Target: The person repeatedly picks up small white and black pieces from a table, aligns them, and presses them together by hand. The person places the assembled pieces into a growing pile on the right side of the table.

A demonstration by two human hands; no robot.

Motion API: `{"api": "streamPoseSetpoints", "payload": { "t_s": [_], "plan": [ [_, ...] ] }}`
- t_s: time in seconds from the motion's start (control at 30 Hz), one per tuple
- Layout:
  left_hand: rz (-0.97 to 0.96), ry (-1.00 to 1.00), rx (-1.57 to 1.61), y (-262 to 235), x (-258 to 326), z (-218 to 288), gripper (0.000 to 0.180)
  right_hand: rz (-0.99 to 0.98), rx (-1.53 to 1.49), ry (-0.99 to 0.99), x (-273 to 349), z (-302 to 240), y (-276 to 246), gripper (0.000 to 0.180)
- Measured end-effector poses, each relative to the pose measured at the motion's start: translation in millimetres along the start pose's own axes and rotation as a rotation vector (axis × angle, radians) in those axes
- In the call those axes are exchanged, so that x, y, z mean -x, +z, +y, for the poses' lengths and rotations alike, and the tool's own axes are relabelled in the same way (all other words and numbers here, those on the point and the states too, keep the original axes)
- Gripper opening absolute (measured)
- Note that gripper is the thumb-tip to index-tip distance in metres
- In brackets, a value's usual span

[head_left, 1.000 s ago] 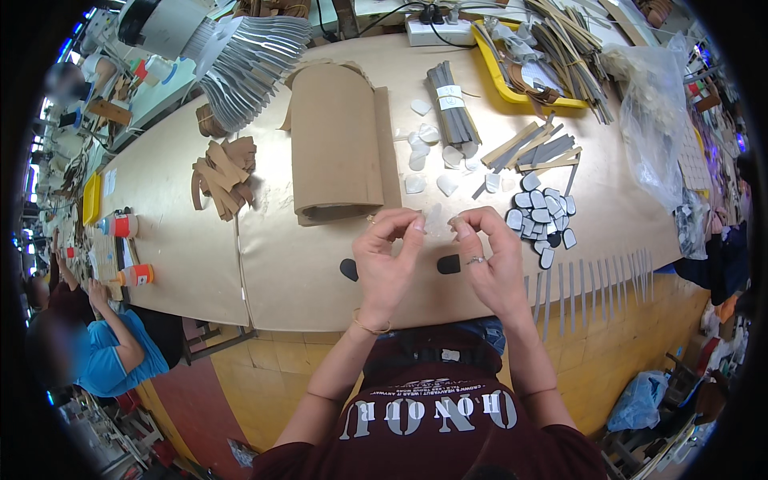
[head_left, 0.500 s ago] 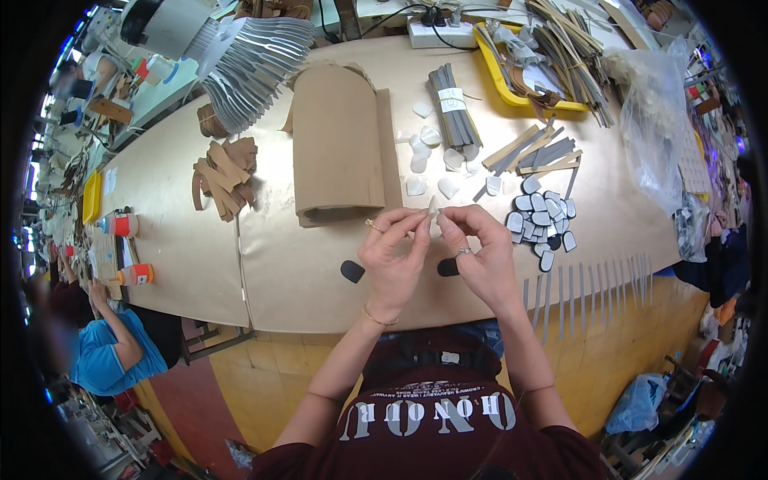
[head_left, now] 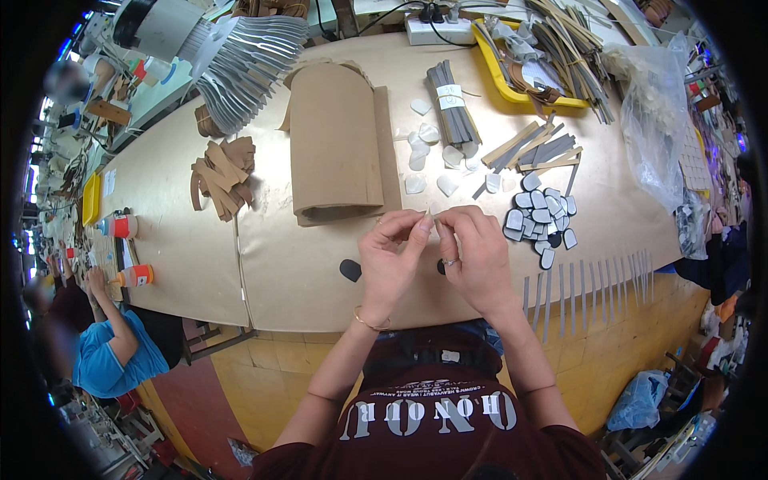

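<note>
My left hand [head_left: 390,260] and my right hand [head_left: 477,260] meet over the near part of the table, thumbs and forefingers pinched together. Between the fingertips is a small whitish piece [head_left: 430,213], mostly hidden by the fingers. On the table left of my left hand lies a black rounded tab [head_left: 350,270]. Another black tab [head_left: 441,267] is partly covered by my right hand. To the right is a pile of black-edged tabs with pale faces [head_left: 540,214]. Beyond my hands are scattered thin white pieces [head_left: 415,185].
A rolled brown board [head_left: 336,144] stands behind my left hand. Grey strips [head_left: 452,108] lie bundled at the back, with loose strips [head_left: 536,148] beside them. A yellow tray [head_left: 552,102] is back right; brown strips [head_left: 224,176] lie left. Narrow strips [head_left: 561,296] overhang the front edge.
The whitish piece, which stuck up above my fingertips, is now mostly hidden between them. My right hand has turned slightly and covers more of the black tab beneath it.
</note>
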State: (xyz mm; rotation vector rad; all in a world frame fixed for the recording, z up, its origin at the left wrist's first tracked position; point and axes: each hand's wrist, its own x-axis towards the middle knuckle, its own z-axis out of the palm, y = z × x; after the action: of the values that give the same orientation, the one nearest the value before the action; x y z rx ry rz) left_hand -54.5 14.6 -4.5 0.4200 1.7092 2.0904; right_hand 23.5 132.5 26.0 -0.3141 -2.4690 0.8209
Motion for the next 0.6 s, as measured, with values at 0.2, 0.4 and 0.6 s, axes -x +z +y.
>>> {"api": "streamPoseSetpoints", "payload": {
  "t_s": [0.2,0.4,0.6],
  "plan": [
    [0.017,-0.048,-0.047,-2,1,6,0.015,0.064,-0.135,0.147,2,6,1,0.009],
    [0.071,-0.065,-0.031,-8,-1,4,0.016,0.078,0.072,0.32,-11,42,-2,0.013],
    [0.059,-0.059,0.019,-8,1,-3,0.016,0.053,0.304,0.23,-8,36,-2,0.018]
  ]
}}
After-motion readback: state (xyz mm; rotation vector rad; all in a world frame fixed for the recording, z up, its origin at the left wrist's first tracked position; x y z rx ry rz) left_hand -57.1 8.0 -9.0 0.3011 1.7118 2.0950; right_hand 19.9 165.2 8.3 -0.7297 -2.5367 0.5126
